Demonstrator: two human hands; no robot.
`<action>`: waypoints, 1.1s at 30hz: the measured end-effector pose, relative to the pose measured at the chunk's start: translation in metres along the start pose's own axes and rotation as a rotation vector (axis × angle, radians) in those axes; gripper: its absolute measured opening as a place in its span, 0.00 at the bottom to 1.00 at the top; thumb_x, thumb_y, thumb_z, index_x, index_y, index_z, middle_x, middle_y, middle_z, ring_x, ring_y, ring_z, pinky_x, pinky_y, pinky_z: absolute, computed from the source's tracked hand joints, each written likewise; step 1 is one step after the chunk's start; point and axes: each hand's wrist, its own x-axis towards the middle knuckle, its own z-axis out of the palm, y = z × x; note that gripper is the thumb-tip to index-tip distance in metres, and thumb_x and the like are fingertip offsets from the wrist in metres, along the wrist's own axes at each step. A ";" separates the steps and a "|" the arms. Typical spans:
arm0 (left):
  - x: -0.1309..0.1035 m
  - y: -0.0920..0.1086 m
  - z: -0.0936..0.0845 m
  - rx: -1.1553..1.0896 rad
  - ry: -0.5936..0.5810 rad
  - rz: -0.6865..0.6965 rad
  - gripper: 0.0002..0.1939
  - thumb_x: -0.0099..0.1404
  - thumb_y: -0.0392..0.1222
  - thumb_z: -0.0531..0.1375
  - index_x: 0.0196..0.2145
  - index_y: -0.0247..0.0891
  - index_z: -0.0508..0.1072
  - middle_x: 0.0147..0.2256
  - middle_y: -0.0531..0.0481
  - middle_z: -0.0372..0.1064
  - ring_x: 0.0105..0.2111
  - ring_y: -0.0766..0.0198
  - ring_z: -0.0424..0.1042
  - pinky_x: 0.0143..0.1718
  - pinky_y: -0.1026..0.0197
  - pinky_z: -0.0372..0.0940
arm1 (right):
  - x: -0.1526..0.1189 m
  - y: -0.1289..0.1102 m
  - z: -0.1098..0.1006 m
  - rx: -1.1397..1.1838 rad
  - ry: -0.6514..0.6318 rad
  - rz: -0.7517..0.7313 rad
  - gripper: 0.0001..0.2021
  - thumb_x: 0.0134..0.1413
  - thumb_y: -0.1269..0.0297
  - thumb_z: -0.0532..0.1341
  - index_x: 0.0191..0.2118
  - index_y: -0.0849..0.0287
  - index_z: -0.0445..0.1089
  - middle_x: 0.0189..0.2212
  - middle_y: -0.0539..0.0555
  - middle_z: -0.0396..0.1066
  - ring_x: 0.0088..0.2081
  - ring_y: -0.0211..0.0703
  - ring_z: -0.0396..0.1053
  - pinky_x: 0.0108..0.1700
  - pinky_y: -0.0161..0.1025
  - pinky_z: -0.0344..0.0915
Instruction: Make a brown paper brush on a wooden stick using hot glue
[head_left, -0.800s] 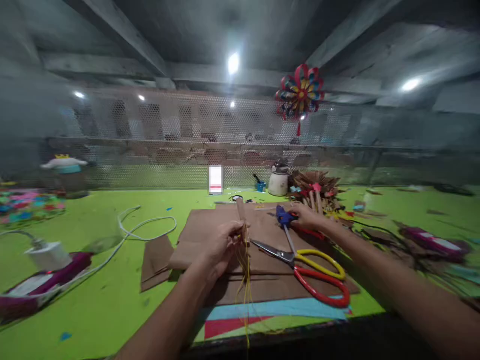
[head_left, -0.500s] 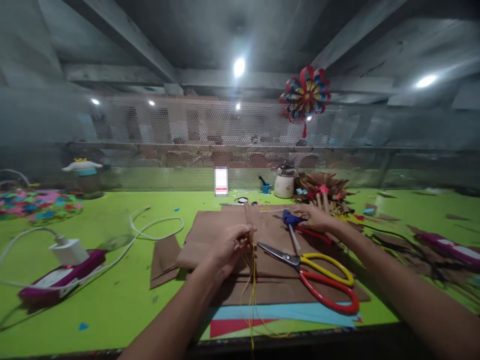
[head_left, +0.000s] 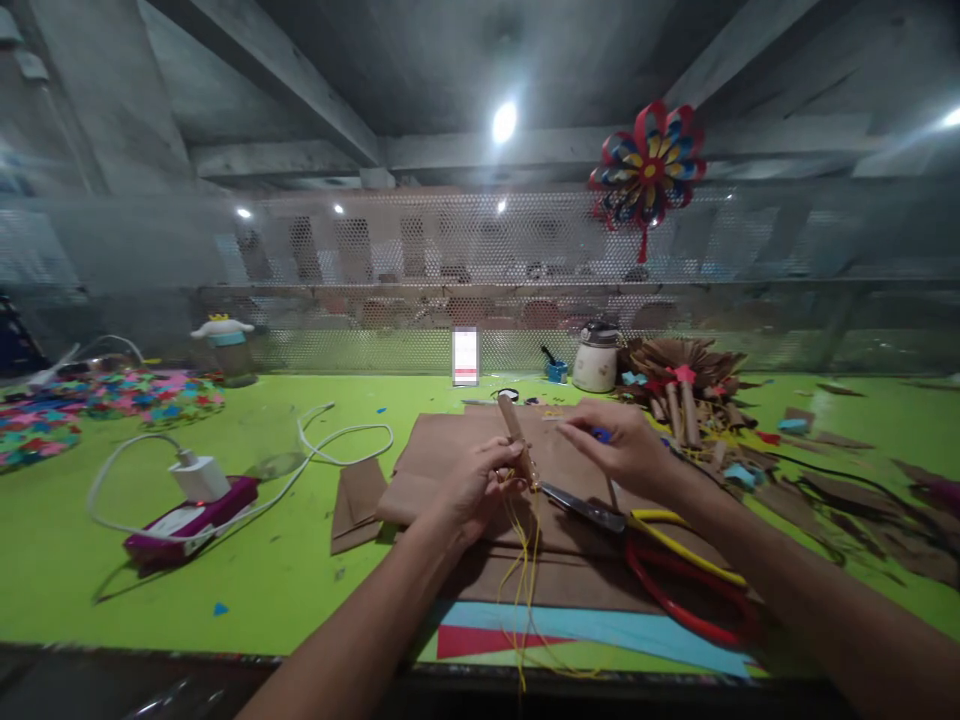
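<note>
My left hand (head_left: 484, 480) is closed around a small rolled brown paper tube (head_left: 510, 415), which tilts upward from the fingers. Several thin yellow strings (head_left: 525, 560) hang from it towards the table's front edge. To its right, my right hand (head_left: 622, 445) hovers with thumb and fingertips together; whether a small thing is pinched there I cannot make out. Beneath that hand, a blue tool (head_left: 602, 435) is mostly hidden. Large scissors (head_left: 592, 508) with a yellow and a red handle lie on brown paper sheets (head_left: 439, 450), tips near the tube, handles partly behind my right forearm.
Light blue and red paper strips (head_left: 480, 640) lie at the front edge. On the left are a purple power strip (head_left: 240, 492) with a white charger (head_left: 201, 478) and cable. Behind stand a phone-like screen (head_left: 465, 355), a white jar (head_left: 596, 365) and brown paper flowers (head_left: 682, 360).
My right hand has moved from above the blue tool towards my left hand, its fingertips now together. The paper tube shows more upright in my left hand. The whole view has shifted.
</note>
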 end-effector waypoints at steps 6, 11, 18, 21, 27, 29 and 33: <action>0.003 0.000 -0.002 -0.029 0.014 0.026 0.07 0.53 0.39 0.62 0.28 0.31 0.72 0.25 0.51 0.65 0.25 0.71 0.65 0.28 0.68 0.60 | -0.023 -0.016 0.027 0.079 -0.132 0.149 0.18 0.56 0.60 0.53 0.18 0.61 0.63 0.17 0.49 0.62 0.21 0.34 0.57 0.25 0.33 0.53; 0.003 -0.002 0.001 -0.021 0.043 0.079 0.08 0.50 0.39 0.65 0.28 0.31 0.73 0.28 0.49 0.68 0.26 0.71 0.65 0.27 0.69 0.59 | -0.023 -0.021 0.033 0.242 -0.110 0.340 0.19 0.55 0.50 0.53 0.26 0.61 0.67 0.22 0.51 0.67 0.26 0.37 0.63 0.29 0.34 0.58; -0.001 -0.007 0.008 0.014 0.018 0.114 0.10 0.52 0.39 0.63 0.32 0.31 0.72 0.29 0.48 0.69 0.28 0.67 0.68 0.32 0.64 0.62 | -0.021 -0.027 0.045 0.387 -0.142 0.469 0.15 0.50 0.53 0.57 0.30 0.62 0.67 0.25 0.52 0.69 0.27 0.38 0.65 0.29 0.34 0.61; -0.001 -0.008 0.009 0.029 0.007 0.135 0.10 0.54 0.40 0.62 0.34 0.33 0.71 0.30 0.49 0.68 0.28 0.68 0.67 0.32 0.64 0.62 | -0.024 -0.027 0.047 0.467 -0.123 0.494 0.13 0.51 0.55 0.57 0.30 0.62 0.67 0.23 0.50 0.68 0.26 0.36 0.64 0.27 0.33 0.60; 0.001 -0.005 0.010 -0.002 0.130 0.130 0.12 0.51 0.45 0.64 0.29 0.34 0.69 0.25 0.52 0.67 0.26 0.69 0.66 0.29 0.66 0.61 | -0.027 -0.029 0.051 0.383 -0.073 0.452 0.13 0.52 0.55 0.57 0.26 0.61 0.65 0.21 0.49 0.64 0.25 0.35 0.60 0.26 0.33 0.57; 0.001 -0.003 0.010 -0.022 0.145 0.115 0.14 0.50 0.46 0.65 0.28 0.33 0.68 0.24 0.52 0.66 0.25 0.70 0.65 0.28 0.67 0.60 | -0.028 -0.031 0.053 0.380 -0.056 0.422 0.14 0.53 0.56 0.56 0.25 0.61 0.64 0.19 0.48 0.63 0.24 0.35 0.59 0.26 0.33 0.56; 0.001 -0.004 0.009 -0.070 0.152 0.095 0.14 0.51 0.47 0.64 0.25 0.33 0.67 0.21 0.54 0.65 0.21 0.72 0.63 0.23 0.70 0.57 | -0.033 -0.033 0.058 0.412 -0.036 0.405 0.13 0.53 0.57 0.57 0.24 0.60 0.64 0.18 0.47 0.62 0.23 0.35 0.59 0.24 0.32 0.56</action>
